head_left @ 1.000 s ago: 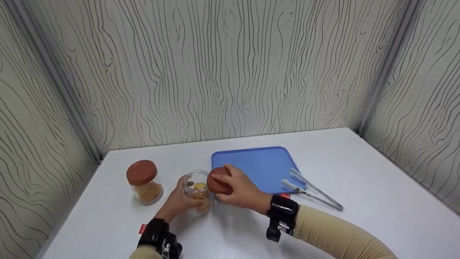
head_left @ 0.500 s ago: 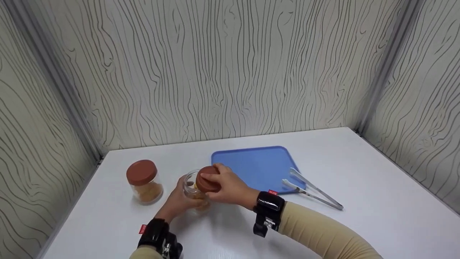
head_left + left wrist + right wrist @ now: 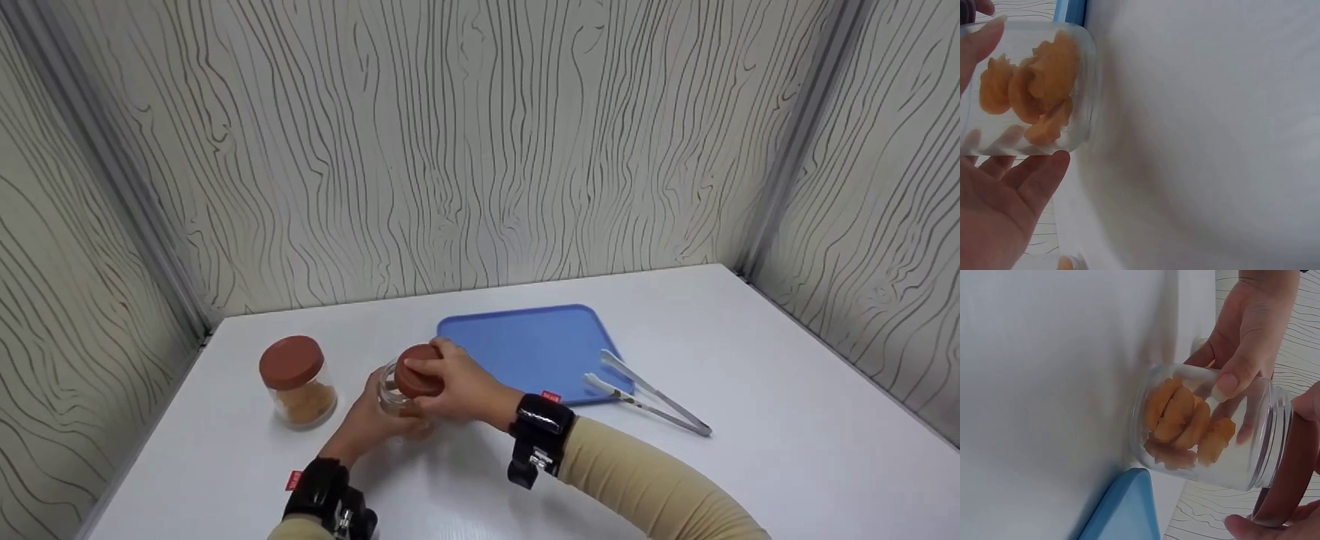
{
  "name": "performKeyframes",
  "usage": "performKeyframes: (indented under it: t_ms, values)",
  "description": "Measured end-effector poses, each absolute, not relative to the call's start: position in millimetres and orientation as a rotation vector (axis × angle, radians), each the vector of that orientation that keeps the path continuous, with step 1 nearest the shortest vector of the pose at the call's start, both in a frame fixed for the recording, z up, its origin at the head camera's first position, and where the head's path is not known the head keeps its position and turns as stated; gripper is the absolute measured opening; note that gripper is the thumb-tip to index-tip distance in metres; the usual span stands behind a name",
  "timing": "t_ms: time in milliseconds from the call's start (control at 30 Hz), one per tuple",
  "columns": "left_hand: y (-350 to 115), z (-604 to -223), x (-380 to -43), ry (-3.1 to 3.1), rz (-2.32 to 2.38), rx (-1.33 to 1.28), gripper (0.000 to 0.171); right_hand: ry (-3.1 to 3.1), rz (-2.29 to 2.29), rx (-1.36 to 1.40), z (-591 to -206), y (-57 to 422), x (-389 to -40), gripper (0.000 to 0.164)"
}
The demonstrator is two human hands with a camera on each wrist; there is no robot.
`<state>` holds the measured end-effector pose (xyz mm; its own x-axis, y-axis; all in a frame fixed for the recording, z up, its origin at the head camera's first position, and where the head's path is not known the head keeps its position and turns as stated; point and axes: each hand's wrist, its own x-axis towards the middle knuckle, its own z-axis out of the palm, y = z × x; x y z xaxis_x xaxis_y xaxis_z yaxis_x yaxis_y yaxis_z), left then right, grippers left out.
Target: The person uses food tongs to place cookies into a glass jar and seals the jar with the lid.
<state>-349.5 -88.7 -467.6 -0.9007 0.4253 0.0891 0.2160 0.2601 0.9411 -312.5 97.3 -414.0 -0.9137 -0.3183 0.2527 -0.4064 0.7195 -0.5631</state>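
Observation:
My left hand (image 3: 373, 421) grips a clear jar (image 3: 1249, 464) around its side, thumb on one face and fingers behind. Inside lie several orange-yellow ridged pieces (image 3: 1044, 79), like cookies or crisps. With my right hand (image 3: 466, 386) I hold a reddish-brown lid (image 3: 417, 370) by its edge, fingers and thumb spread round it. The lid sits tilted over the jar's mouth, and part of the glass rim shows at its left. In the right wrist view the lid (image 3: 1292, 467) meets the threaded neck on one side and stands off it on the other.
A second jar with a reddish-brown lid (image 3: 291, 363) and orange contents (image 3: 307, 402) stands at the left. Behind my right hand lies a blue tray (image 3: 525, 337). Metal tongs (image 3: 675, 412) rest with their tips on the tray's right edge. Patterned walls (image 3: 450, 150) enclose the white table (image 3: 750, 360).
My right hand has moved left with the lid, from beside the jar to over its mouth, covering most of the opening. The left hand keeps its grip on the jar.

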Motion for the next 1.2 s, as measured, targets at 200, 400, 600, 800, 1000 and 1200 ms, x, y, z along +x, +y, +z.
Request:
performKeyframes:
  t_ms: [200, 400, 600, 800, 1000, 1200]
  values:
    - [-88.5, -468.5, -350.3, 2.379, 1.663, 0.613, 0.104, -2.806, 1.014, 0.578, -414.3, 90.5, -317.1, 0.057]
    - [-86.9, -467.9, -348.6, 2.379, 1.616, 0.611, 0.105, -2.847, 0.929, 0.595, -417.4, 80.1, -320.9, 0.057]
    - [-88.4, -466.4, -347.9, 2.393, 1.598, 0.580, 0.103, -2.875, 0.748, 0.602, -416.2, 74.7, -321.6, 0.053]
    - [-91.0, -464.6, -347.9, 2.431, 1.600, 0.607, 0.099, -2.851, 0.736, 0.580, -409.9, 68.3, -324.2, 0.048]
    - [-89.9, -466.3, -350.2, 2.425, 1.601, 0.684, 0.095, -2.816, 0.673, 0.499, -417.9, 58.6, -326.6, 0.043]
    - [-91.3, -468.1, -350.0, 2.436, 1.598, 0.670, 0.100, -2.798, 0.603, 0.541, -430.0, 56.7, -329.6, 0.047]
